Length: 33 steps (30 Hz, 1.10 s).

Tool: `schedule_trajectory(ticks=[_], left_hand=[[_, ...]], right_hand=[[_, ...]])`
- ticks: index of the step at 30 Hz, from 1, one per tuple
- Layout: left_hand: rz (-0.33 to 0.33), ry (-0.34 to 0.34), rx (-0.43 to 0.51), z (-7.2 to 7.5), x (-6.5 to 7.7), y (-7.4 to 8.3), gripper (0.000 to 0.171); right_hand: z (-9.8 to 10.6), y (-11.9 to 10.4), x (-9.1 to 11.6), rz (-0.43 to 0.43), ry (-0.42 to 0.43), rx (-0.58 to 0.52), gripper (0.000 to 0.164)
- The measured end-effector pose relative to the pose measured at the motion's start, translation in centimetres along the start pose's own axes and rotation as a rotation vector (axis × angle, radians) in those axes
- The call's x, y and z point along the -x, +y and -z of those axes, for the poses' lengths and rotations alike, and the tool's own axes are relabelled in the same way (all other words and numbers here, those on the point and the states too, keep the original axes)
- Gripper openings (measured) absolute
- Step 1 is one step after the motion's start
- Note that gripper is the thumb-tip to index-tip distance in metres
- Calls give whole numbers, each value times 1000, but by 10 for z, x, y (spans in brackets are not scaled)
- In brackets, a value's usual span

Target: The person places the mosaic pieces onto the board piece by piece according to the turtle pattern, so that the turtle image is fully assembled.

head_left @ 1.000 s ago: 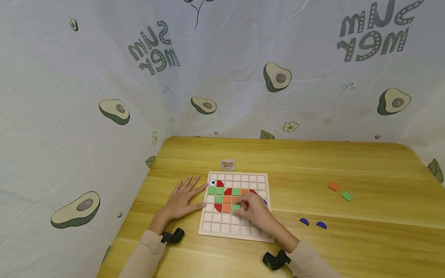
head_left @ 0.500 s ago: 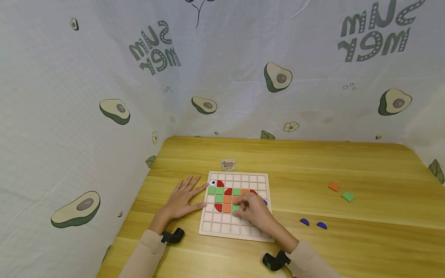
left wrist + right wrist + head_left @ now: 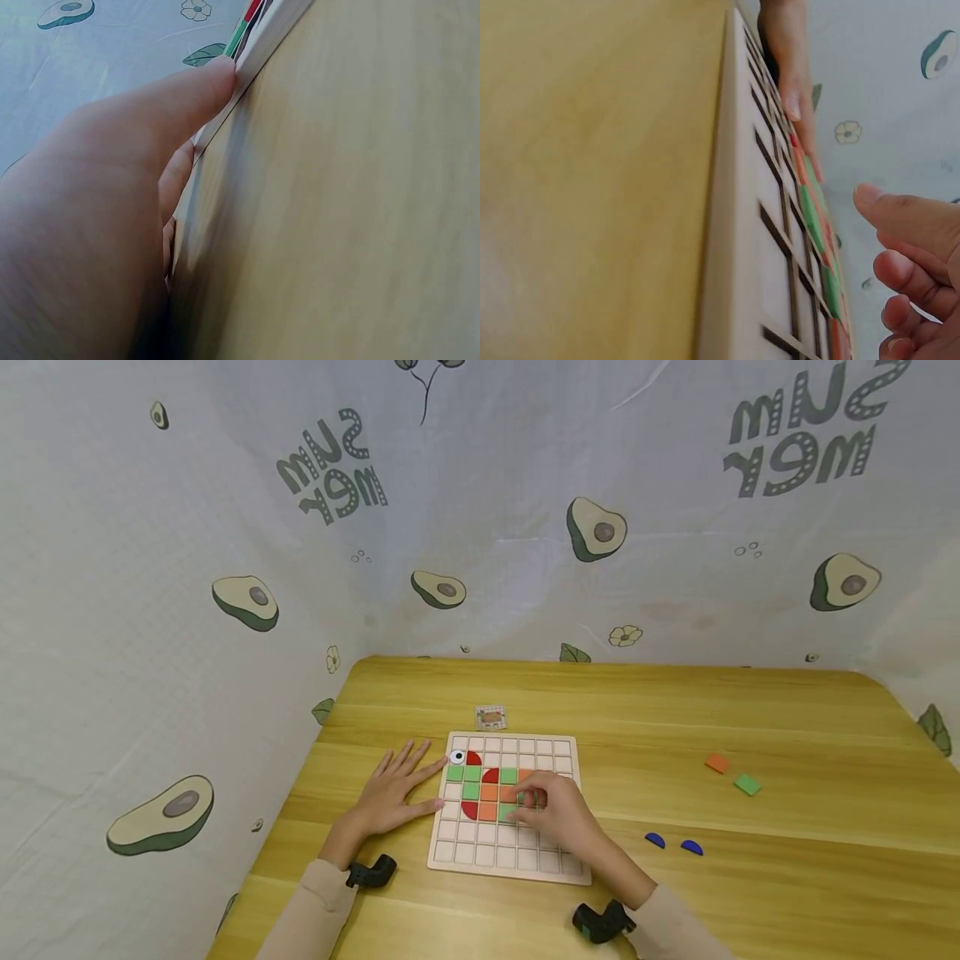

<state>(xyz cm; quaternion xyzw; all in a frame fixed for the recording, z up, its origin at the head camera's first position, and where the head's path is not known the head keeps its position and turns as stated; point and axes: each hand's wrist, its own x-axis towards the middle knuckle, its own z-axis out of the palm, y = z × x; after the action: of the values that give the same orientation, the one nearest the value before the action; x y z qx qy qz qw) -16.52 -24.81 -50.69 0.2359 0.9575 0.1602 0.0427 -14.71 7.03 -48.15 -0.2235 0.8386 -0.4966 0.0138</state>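
A pale wooden grid board [image 3: 465, 853] lies on the table, partly filled with coloured tiles. They include a round eye tile [image 3: 457, 757], red quarter-circles [image 3: 473, 759], green squares [image 3: 455, 773] and orange squares [image 3: 488, 793]. My left hand [image 3: 393, 789] lies spread on the table, with thumb and index finger touching the board's left edge. Over the board's right half hovers my right hand [image 3: 566, 814], hiding tiles there. In the right wrist view, that hand [image 3: 922, 262] has loosely curled fingers, the thumb apart from them and nothing held. Its thumb is nearest a green square [image 3: 506, 812].
A small picture card [image 3: 491, 717] lies behind the board. To the right are an orange tile [image 3: 717, 763], a green tile [image 3: 747, 785] and two blue half-circles [image 3: 655, 840]. A printed curtain [image 3: 510, 610] hangs around the table's back and left.
My right hand has drawn slightly up and to the right from the tiles it was touching, its thumb and fingers now clear of them. The left hand stays in place.
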Motion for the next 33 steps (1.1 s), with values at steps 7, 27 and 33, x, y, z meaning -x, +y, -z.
schedule_trajectory(ticks=[7,27,33], left_hand=[[3,-3,-3,-1,1,0,71],[-5,12,5,2,2,2,71],[-19,29,14,3,2,5,71]], right_hand=[[23,5,2,-60,40,11,22],[113,48,20,-164,238,183,30],[140,66,27,-220,312,170,35]])
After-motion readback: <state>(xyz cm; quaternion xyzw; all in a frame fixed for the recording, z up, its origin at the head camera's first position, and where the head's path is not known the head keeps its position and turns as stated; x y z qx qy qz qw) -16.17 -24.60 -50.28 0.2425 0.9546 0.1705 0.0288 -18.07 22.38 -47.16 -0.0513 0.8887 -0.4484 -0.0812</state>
